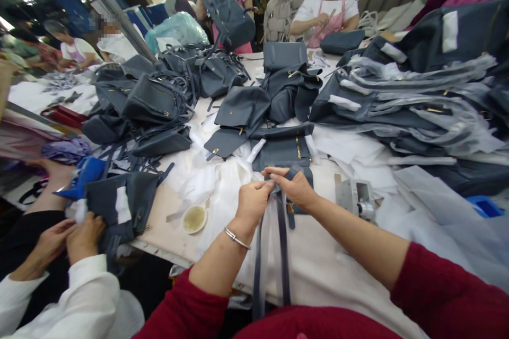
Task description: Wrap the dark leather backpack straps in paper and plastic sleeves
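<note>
My left hand point(253, 200) and my right hand point(293, 185) meet at the middle of the table, their fingers closed together on dark straps point(283, 249) with translucent wrapping. The straps hang down from my fingers over the table's near edge. Just beyond my hands lies a dark blue bag point(278, 149) with a gold zipper and white-wrapped pieces at its sides. A bracelet is on my left wrist. Which finger presses which layer of the wrapping is too small to tell.
Dark bags point(149, 98) are piled at the left, more wrapped bags point(417, 100) at the right. A round dish point(194, 219) and a grey metal block point(356, 198) flank my arms. A co-worker's hands point(85, 235) hold a bag at left; other people stand across the table.
</note>
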Action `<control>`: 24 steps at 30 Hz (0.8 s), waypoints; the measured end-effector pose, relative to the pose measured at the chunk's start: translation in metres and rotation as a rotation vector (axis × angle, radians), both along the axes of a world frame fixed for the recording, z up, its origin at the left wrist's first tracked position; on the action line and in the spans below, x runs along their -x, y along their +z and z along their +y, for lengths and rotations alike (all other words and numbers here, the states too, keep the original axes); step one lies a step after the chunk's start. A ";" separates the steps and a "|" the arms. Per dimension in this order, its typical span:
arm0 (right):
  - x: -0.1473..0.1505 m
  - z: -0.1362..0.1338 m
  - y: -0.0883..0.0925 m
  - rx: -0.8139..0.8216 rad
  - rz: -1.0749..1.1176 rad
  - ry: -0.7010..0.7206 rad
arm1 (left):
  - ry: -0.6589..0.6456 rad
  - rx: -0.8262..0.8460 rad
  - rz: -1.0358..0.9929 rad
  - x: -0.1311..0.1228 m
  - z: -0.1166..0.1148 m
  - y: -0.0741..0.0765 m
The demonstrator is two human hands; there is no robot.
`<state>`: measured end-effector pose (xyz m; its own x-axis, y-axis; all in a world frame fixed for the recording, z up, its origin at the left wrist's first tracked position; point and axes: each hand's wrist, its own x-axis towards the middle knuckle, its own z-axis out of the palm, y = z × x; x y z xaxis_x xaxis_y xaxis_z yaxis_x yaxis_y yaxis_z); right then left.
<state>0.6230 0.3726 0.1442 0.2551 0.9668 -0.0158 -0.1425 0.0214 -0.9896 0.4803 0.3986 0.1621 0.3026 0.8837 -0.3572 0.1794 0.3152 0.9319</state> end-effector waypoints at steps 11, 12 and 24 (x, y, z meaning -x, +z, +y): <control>0.025 -0.003 -0.007 0.200 0.521 -0.286 | 0.084 -0.389 0.175 -0.005 -0.015 -0.015; 0.025 0.002 -0.002 0.202 0.534 -0.313 | 0.093 -0.364 0.142 -0.001 -0.016 -0.015; 0.020 0.018 0.028 0.102 0.610 -0.159 | -0.031 0.356 -0.443 0.022 -0.057 -0.018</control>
<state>0.6027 0.3911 0.1717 0.3111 0.9040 -0.2934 -0.6836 -0.0016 -0.7299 0.4580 0.3412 0.1439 0.5152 0.7202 -0.4647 -0.1900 0.6246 0.7575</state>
